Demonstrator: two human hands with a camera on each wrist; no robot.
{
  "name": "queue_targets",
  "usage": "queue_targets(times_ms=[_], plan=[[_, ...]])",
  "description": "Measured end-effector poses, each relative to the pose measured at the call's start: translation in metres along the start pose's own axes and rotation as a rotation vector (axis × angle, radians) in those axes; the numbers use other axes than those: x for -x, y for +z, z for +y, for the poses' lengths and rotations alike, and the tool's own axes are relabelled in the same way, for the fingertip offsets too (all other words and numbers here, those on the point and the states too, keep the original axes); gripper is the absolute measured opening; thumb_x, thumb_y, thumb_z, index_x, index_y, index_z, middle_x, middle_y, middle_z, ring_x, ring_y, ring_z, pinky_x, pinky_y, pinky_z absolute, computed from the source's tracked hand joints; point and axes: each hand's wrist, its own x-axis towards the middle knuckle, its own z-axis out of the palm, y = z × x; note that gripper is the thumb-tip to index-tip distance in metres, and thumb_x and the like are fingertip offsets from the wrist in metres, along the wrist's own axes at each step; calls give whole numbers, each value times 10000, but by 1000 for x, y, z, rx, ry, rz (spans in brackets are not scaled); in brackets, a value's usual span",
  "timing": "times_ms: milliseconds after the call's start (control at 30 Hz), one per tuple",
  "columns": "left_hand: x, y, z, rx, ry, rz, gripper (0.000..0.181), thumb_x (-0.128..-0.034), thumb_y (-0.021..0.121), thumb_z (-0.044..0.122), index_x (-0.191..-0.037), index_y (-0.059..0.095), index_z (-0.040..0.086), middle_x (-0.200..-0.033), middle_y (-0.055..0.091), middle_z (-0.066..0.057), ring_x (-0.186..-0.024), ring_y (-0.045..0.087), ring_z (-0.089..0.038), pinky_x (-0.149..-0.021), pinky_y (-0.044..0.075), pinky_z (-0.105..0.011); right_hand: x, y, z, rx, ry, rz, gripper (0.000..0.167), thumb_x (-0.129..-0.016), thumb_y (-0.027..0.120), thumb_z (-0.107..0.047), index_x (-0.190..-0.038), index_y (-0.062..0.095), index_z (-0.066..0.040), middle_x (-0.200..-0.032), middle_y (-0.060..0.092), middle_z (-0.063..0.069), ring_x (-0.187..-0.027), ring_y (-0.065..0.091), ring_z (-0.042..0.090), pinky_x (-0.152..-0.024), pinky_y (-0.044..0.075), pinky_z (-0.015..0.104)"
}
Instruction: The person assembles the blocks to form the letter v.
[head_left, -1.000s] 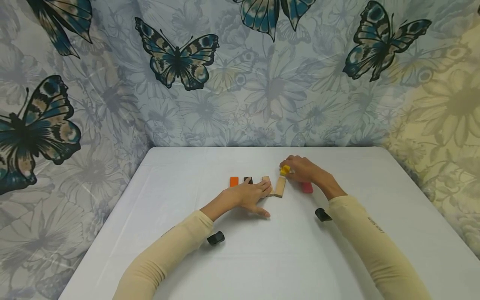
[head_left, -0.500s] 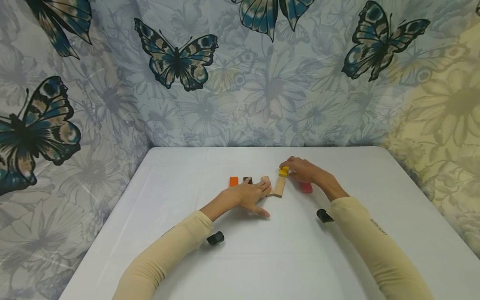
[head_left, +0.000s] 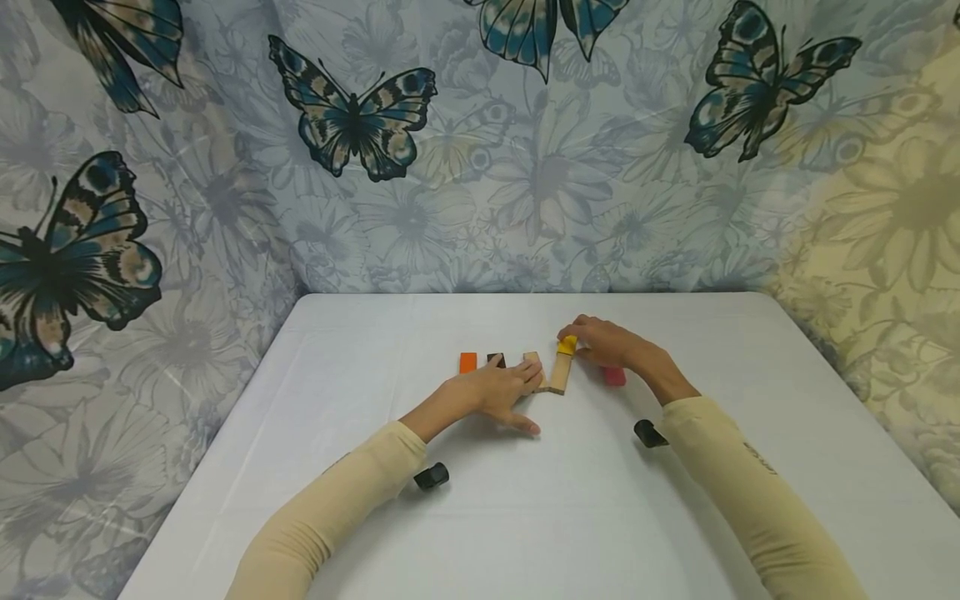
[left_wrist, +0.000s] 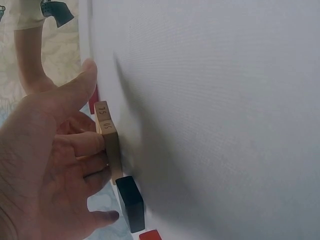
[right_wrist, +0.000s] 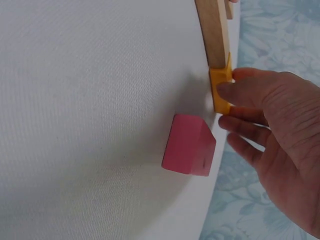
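At the far middle of the table my right hand (head_left: 611, 340) pinches a yellow block (right_wrist: 219, 90) between thumb and fingers. The yellow block sits against the far end of a plain wooden block (head_left: 560, 373). That wooden block meets another wooden block (head_left: 532, 358) at its near end, forming a slant. My left hand (head_left: 487, 390) lies over the second one, fingertips touching it, thumb stretched out. In the left wrist view numbers are printed on a wooden block end (left_wrist: 103, 115). A black block (left_wrist: 130, 202) is partly hidden under the left hand.
An orange block (head_left: 468, 363) lies left of the black one. Below the right palm lies a pink block (right_wrist: 182, 145). Black devices (head_left: 431, 477) are strapped under both wrists. The white table (head_left: 570, 517) ends at a butterfly-patterned backdrop (head_left: 480, 225).
My right hand has brought the yellow block slightly nearer and straightened it against the wooden block's far end. The left hand stays where it was.
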Motion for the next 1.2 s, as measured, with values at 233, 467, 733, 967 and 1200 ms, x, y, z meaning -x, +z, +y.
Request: queue_targets(times_ms=[233,467,733,967,1200], plan=[[1,-1,0,-1,5,6,1011,-966,520,746,-1680,187,112,-1777,110,-73,-1656,149,-198,-1306,194,-624,2,-1,-2,5,-4,20,400,-947,709,11,-1338,674,-67,-1316,661,215,-1206,651,403,-1031,552,589],[0,0,-1,12,-4,-5,1011,-967,522,742,-1682,177,116,-1779,97,-70,-1658,138,-199,-1310,179,-624,5,-1,-5,-2,-14,29,389,-943,713,12,-1325,682,-57,-1305,668,221,-1203,653,413,-1035,547,598],[0,0,-1,20,-1,-4,1014,-966,523,743,-1682,179,113,-1779,93,-76,-1660,129,-203,-1310,171,-627,4,0,-6,-22,1,20,378,-961,687,2,-1336,674,-46,-1315,659,234,-1220,647,421,-1050,535,601],[0,0,0,18,5,0,1010,-964,529,741,-1679,190,113,-1778,99,-79,-1659,133,-211,-1306,182,-632,5,1,-6,-12,-9,36,371,-957,695,-2,-1324,679,-45,-1298,666,231,-1206,648,414,-1033,538,611],[-2,1,0,-4,5,2,1013,-960,521,753,-1678,197,115,-1776,113,-73,-1658,142,-213,-1303,193,-631,7,0,-4,-10,-20,39,388,-953,695,2,-1338,665,-35,-1305,665,247,-1205,648,447,-1023,538,614]])
